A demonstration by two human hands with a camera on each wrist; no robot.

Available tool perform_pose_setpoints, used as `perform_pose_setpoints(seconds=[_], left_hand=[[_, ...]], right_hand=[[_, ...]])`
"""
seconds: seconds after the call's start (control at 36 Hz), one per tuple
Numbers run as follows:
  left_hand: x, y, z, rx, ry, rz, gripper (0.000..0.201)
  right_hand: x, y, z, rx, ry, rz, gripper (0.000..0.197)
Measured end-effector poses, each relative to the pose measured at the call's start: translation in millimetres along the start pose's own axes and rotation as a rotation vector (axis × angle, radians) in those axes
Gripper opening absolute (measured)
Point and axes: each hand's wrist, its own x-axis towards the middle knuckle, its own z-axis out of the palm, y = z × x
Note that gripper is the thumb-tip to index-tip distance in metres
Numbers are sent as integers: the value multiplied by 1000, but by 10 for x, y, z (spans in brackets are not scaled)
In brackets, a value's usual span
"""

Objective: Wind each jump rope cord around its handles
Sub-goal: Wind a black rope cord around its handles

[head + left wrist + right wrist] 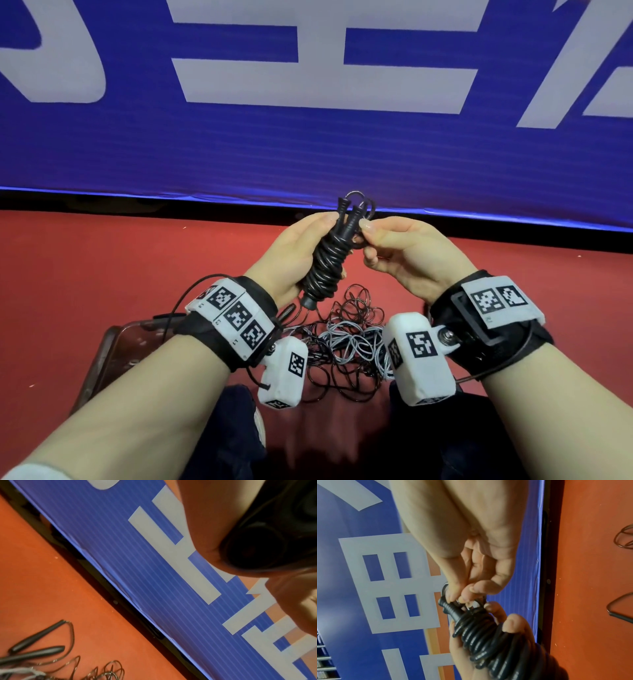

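Gripping wound jump rope (325, 263), left hand (291, 253), right hand (407, 250) pinching cord

Left hand (294, 253) hides the wound handles' (327, 263) middle

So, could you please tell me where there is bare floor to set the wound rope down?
Bare red floor lies left of the left hand, up to the blue banner, and likewise right of the right hand. Below the hands, the loose cords crowd it.

Red floor (102, 260) — tangle of loose black and grey cords (346, 339), two black handles (34, 649), brown tray (113, 356).
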Motion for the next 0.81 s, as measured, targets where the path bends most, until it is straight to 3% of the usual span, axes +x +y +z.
perform_pose_setpoints(seconds=[0.28,0.39,0.44,0.53,0.61,0.67,0.75,0.81], left_hand=[[-73,-41,113,-182,-143,-52,23],[-90,-41,134,-258,-184,-31,18],[-65,-57,104,-285,-180,-18,26],[-36,-95,63,-304,-164,-26,37],[-2,-110,38,-259,-107,-29,36],[29,-113,17,-200,-29,-30,25],[72,-123,-12,-135,60,-31,31],[84,-130,-19,-109,108,-31,34]], right_hand=[[51,60,31,-33,38,-66,27],[69,94,46,-179,29,-43,52],[63,111,72,-213,-23,-17,68],[52,124,100,-263,-57,13,74],[48,140,109,-347,2,25,69],[50,159,130,-417,66,-11,54],[79,237,161,-515,123,-93,27],[96,296,196,-546,126,-128,24]])
